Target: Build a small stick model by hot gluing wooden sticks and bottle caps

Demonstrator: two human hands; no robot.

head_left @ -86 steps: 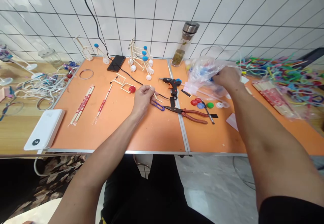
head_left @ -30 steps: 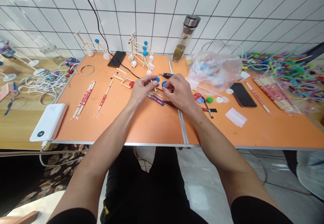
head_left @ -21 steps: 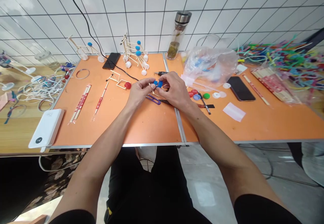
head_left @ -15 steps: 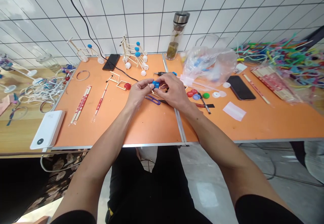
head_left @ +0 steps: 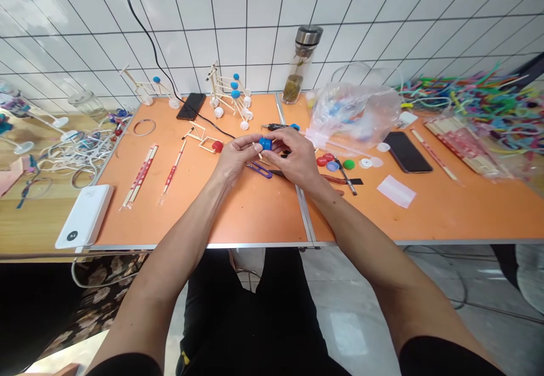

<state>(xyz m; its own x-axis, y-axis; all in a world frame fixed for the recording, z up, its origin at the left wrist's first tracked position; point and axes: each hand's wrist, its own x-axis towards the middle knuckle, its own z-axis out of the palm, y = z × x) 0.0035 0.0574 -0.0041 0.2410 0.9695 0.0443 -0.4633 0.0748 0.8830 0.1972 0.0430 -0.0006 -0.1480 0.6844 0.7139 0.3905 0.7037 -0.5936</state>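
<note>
My left hand and my right hand meet above the orange table, both pinching a blue bottle cap between their fingertips. A thin wooden stick pokes out of my left fingers right beside the cap. Purple snips lie just under my hands. Red-handled pliers and a black glue gun lie close by, partly hidden behind my right hand.
Loose caps sit right of my hands, near a clear plastic bag and a black phone. A stick model, a flask, wrapped chopsticks and a white power bank stand around.
My right hand left the plastic bag and came to my left hand with a blue cap. Both hands now pinch it against the stick.
</note>
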